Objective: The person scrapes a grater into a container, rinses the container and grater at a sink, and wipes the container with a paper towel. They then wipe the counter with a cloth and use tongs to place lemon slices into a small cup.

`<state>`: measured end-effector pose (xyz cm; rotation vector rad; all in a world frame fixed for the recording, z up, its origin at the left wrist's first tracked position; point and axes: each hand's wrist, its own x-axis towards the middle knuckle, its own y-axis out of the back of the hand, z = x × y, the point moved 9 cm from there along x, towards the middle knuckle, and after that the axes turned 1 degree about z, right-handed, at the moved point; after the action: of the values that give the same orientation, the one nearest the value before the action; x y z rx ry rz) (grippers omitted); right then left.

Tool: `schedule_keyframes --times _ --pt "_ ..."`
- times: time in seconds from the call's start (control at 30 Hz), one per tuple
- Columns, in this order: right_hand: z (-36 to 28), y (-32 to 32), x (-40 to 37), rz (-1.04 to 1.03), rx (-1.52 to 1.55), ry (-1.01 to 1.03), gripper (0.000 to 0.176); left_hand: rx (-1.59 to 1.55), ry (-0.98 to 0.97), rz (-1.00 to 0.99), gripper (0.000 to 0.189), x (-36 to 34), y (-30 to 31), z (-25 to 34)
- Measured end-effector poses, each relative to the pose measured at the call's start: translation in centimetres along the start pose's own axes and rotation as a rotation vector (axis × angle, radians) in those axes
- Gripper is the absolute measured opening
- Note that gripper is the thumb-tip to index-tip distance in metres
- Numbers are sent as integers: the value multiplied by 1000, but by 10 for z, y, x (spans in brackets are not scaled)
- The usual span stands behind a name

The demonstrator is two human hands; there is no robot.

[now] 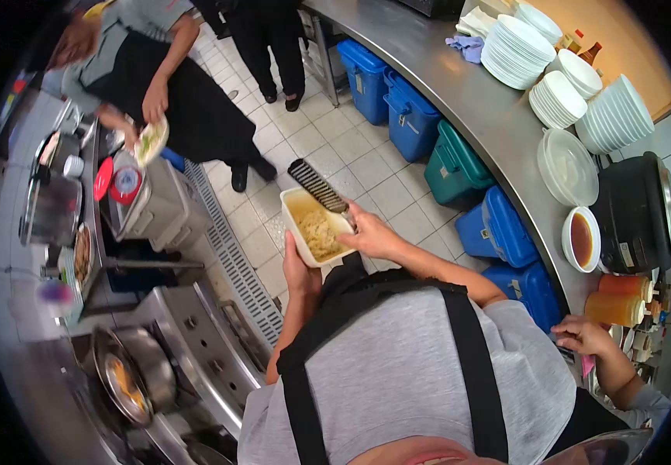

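Observation:
My left hand point(300, 267) is wrapped around the side of a cream-coloured rectangular tub point(293, 211), which I hold tilted in front of my apron. A pale yellow, finely shredded food point(320, 234) lies inside it. In my right hand point(372, 232) is the handle of a dark flat grater point(316, 184) with rows of ridges. Its blade points up and away across the tub's far edge, while my right fingers rest close to the tub's rim.
At left, a person holds a plate of food point(151, 141) beside a steel counter; pots point(122, 380) stand on the stove. Along the right counter point(459, 85) are plate stacks point(517, 53), a bowl of brown sauce point(581, 239) and a black cooker point(634, 213), with blue bins point(413, 116) beneath. Another person's hand point(583, 335) is at lower right.

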<state>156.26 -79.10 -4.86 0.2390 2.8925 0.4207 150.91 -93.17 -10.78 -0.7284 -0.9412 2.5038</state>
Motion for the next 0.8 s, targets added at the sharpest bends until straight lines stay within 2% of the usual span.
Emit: schedule_keyframes --times 0.03,0.07,0.1,0.13,0.23,0.37,0.5,0.53,0.63,0.67,0.77,0.8 --pt "-2 14 20 36 -23 6 75 106 -43 -38 52 24 -10 14" --pt "-7 31 39 144 -13 99 78 209 -91 -83 54 45 -34 34" --pt "-20 49 54 181 -49 75 77 311 -134 -130 57 64 -58 50" --pt "-31 68 64 217 -81 41 76 276 -43 -185 67 82 -76 53" --pt "-39 109 92 358 -223 43 70 365 12 -333 72 132 -123 50" --pt "-29 161 129 510 -322 73 69 548 -51 -464 77 201 -175 42" --pt "-17 214 171 542 -274 78 66 351 240 -400 70 280 -193 10" --pt "-16 227 183 539 -261 75 65 365 174 -363 39 305 -193 5" --pt "-10 279 221 475 -14 100 55 351 360 -348 38 360 -212 -12" --pt "0 299 235 505 189 102 46 318 408 -315 41 370 -229 -6" --pt "16 383 268 739 -62 149 39 440 351 -341 42 432 -262 -7" --pt "41 411 279 817 -168 41 37 476 338 -386 46 450 -275 -7"
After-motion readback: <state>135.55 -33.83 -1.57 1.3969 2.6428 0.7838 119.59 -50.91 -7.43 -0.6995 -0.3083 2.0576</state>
